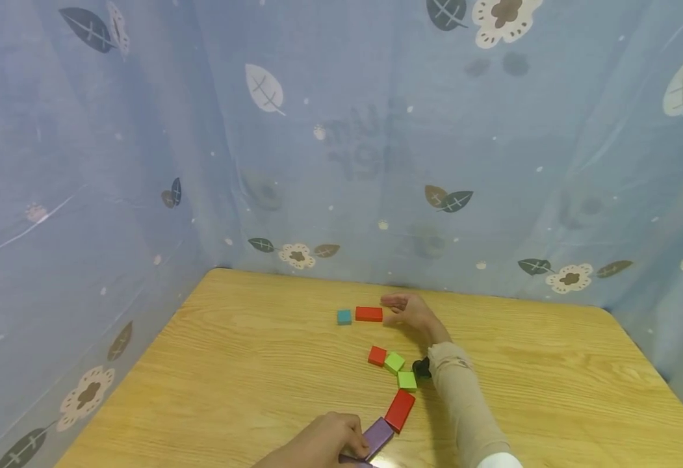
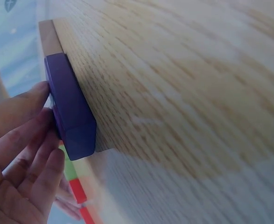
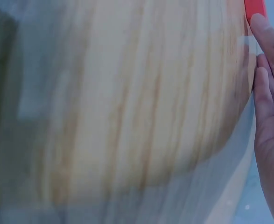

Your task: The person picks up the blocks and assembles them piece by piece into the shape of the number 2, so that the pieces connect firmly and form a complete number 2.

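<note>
My left hand (image 1: 329, 439) is low in the head view, its fingers curled down onto a purple block. Close up in the left wrist view, the thumb and fingers pinch this dark purple block (image 2: 71, 107) on the wood-grain table. A second purple block (image 1: 379, 437) lies just beyond it. Near the table's back edge, my right hand (image 1: 411, 312) has its fingers extended, with the thumb by the right end of a red block (image 1: 369, 314). The right wrist view shows the thumb tip touching that red block (image 3: 255, 9). A small teal block (image 1: 344, 317) sits to its left.
A curved row runs from the purple blocks through a long red block (image 1: 399, 411), two green blocks (image 1: 407, 381) and a small red block (image 1: 377, 355). A tan block (image 2: 50, 37) adjoins the held one. Blue patterned curtains (image 1: 376, 162) surround the table (image 1: 230, 364).
</note>
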`<state>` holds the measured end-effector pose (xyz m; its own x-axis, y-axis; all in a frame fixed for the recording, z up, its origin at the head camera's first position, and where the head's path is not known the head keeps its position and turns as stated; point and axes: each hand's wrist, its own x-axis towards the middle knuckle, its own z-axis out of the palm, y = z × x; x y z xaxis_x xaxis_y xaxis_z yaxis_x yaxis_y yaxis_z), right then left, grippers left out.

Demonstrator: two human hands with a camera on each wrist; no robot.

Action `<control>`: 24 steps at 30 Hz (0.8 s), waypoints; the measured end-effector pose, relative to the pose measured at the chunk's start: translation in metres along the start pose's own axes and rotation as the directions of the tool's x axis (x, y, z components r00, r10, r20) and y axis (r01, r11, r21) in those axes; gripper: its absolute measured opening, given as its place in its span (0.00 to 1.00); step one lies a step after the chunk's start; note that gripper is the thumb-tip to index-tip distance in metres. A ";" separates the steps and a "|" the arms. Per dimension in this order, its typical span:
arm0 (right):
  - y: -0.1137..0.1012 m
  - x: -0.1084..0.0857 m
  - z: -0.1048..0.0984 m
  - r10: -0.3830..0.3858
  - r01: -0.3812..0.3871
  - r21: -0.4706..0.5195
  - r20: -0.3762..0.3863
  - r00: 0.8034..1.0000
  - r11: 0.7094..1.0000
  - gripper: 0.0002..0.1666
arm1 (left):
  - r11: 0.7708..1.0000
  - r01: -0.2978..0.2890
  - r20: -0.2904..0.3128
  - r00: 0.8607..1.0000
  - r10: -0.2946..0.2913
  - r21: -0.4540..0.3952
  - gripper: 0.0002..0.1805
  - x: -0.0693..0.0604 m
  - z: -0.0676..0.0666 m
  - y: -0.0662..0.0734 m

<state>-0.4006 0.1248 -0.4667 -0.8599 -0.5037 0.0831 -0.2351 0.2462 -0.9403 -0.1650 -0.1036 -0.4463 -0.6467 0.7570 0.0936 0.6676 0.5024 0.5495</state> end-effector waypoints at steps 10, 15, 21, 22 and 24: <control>-0.011 0.004 0.009 -0.026 0.029 -0.181 0.018 0.999 0.983 0.30 | 1.000 0.003 0.000 1.000 -0.003 -0.016 0.15 -0.002 -0.001 0.000; -0.017 0.008 0.015 -0.054 0.065 -0.306 0.046 0.997 0.950 0.26 | 1.000 0.001 -0.008 1.000 -0.002 -0.016 0.15 -0.002 -0.002 0.000; -0.017 0.008 0.015 -0.079 0.088 -0.355 0.039 0.996 0.931 0.19 | 1.000 -0.011 -0.006 1.000 0.011 0.011 0.14 -0.001 -0.001 0.000; -0.017 0.007 0.014 -0.074 0.082 -0.347 0.034 0.997 0.934 0.19 | 1.000 -0.011 -0.005 1.000 0.011 0.015 0.14 -0.001 -0.001 0.000; -0.017 0.006 0.011 -0.066 0.072 -0.340 0.031 0.997 0.938 0.19 | 1.000 -0.008 -0.003 1.000 0.008 0.022 0.14 0.000 -0.001 0.000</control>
<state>-0.3967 0.1085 -0.4539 -0.8282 -0.5440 0.1348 -0.4367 0.4756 -0.7636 -0.1651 -0.1041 -0.4458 -0.6424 0.7598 0.1003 0.6806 0.5054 0.5303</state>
